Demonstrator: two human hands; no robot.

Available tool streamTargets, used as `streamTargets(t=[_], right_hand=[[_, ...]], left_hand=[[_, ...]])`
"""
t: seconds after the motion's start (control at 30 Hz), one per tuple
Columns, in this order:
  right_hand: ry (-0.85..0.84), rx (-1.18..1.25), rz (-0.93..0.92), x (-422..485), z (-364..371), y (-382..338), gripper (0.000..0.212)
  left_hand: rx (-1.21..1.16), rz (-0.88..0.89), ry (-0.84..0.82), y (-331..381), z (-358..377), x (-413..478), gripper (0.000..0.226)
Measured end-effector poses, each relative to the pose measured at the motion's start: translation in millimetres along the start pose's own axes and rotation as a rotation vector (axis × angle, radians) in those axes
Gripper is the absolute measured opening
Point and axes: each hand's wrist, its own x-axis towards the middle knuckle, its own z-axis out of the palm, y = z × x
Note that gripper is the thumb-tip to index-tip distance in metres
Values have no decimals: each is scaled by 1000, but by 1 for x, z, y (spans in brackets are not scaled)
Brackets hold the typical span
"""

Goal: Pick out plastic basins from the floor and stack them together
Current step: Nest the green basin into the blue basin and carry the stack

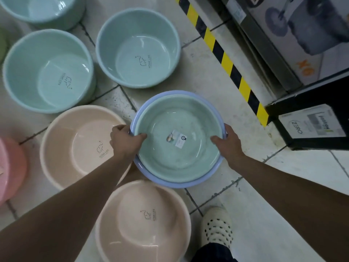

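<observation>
Item: green basin (177, 140), nested inside a blue basin (171, 183); only the blue rim shows around it. A small label (178, 138) lies at the green basin's centre. The pair sits near mid-frame over the floor (207, 72); whether it rests on the tiles or is lifted cannot be told.

Hands: left hand (125, 140) grips the pair's left rim, thumb inside the green basin, fingers curled over the outer edge. Right hand (227, 141) grips the right rim the same way, thumb inside, fingers wrapped behind.

Surface: pale glossy tiles with dark, grimy grout lines.

Other stock, placed from the held pair:
- Left, just beside: beige basin (75, 148), printed logo on its bottom, partly under the left forearm.
- Nearer the viewer, just beside: second beige basin (143, 224), same logo.
- Beyond: teal basin (137, 48), upright, logo inside.
- Beyond and left: second teal basin (49, 70); a third (41, 10) cut off at the top edge.
- Far left edge: pink basin (11, 171), only partly in view.

Room: right of the pair, a yellow-and-black hazard stripe (226, 61) runs along the floor beside a shelf base (268, 59) holding boxed goods (311, 121). Near right, a pale perforated clog (217, 225) on the tiles.
</observation>
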Motion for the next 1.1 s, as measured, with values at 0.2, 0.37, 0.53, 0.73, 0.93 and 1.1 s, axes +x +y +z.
streamTargets(t=[0.2, 0.37, 0.53, 0.73, 0.93, 1.1], right_hand=[[61, 75, 37, -27, -47, 1, 46], [144, 20, 25, -38, -101, 2, 47], [237, -6, 66, -39, -142, 22, 51], [241, -51, 139, -25, -156, 55, 54], [207, -137, 138, -8, -141, 74, 54], [233, -155, 153, 2, -139, 79, 54]], left_hand=[[-202, -32, -132, 34, 8, -27, 27], [-219, 48, -240, 59, 37, -52, 46], [-274, 77, -310, 75, 83, -75, 66], [-344, 30, -367, 66, 123, -76, 54], [-260, 102, -322, 44, 137, -71, 37], [-252, 132, -300, 48, 143, -68, 38]])
